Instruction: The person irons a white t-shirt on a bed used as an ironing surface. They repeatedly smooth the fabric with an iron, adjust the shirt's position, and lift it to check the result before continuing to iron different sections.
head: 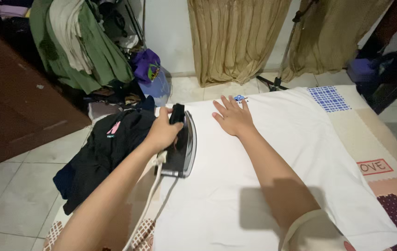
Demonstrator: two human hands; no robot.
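The head view looks down on a patchwork mat point(384, 139) spread over a pale tiled floor point(17, 204), with a white cloth point(273, 153) laid flat across it. Tan curtains point(238, 39) hang against the far wall, and the foot of a black stand point(275, 83) rests on the tiles between them. A dark wooden cabinet point(7, 102) fills the left edge, and green and cream clothes point(82, 44) hang beside it above a purple bag point(146, 65). A heap of dark clothes point(103, 153) lies on the floor just beside the left edge of the white cloth, touching the mat. The left hand point(163, 131) is closed around the black handle of an iron point(180, 144), fingers clamped on it; the iron sits on the left border of the white cloth, close to the dark heap, and its pale cord point(149, 204) trails back under the forearm. The right hand point(233, 116) lies flat on the cloth near its far edge, palm down, fingers spread apart and holding nothing, just beside the iron's tip. A small blue mark point(239, 98) on the cloth shows at its fingertips.
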